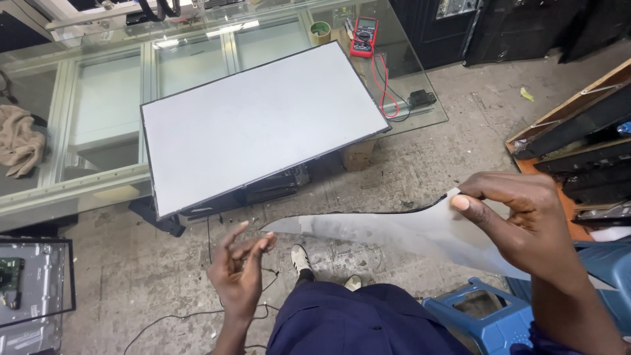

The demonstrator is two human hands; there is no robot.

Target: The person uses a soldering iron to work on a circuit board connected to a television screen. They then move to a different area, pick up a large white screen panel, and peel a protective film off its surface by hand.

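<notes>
Head camera: a person stands on a workshop floor, looking down at both bare hands and a thin sheet held out between them.
Right hand (pixel 526 213): pinched shut on the upper right edge of a translucent grey film sheet (pixel 401 233), thumb and forefinger pressed together over it.
Left hand (pixel 240 269): raised with palm up and fingers loosely spread, holding nothing; its fingertips sit just beside the sheet's pointed left tip, and whether they touch it is hard to tell from this angle.
Film sheet: hangs in the air at about waist height, tapering from the right hand down to a narrow tip on the left, with a dark line along its upper edge.
White panel (pixel 263 121): a large flat rectangular panel with a thin dark border, lying tilted on a glass-topped table (pixel 105 98), well apart from the sheet.
Table end: a red multimeter (pixel 363 36) with red leads and a roll of green tape (pixel 320 29) sit beyond the panel's far corner.
Floor: dusty concrete, a blue plastic stool (pixel 480 312) near the person's right leg, a bare circuit-backed panel (pixel 29 292) at lower left.
Left edge: a beige cloth (pixel 18 138) is bunched under the glass.
</notes>
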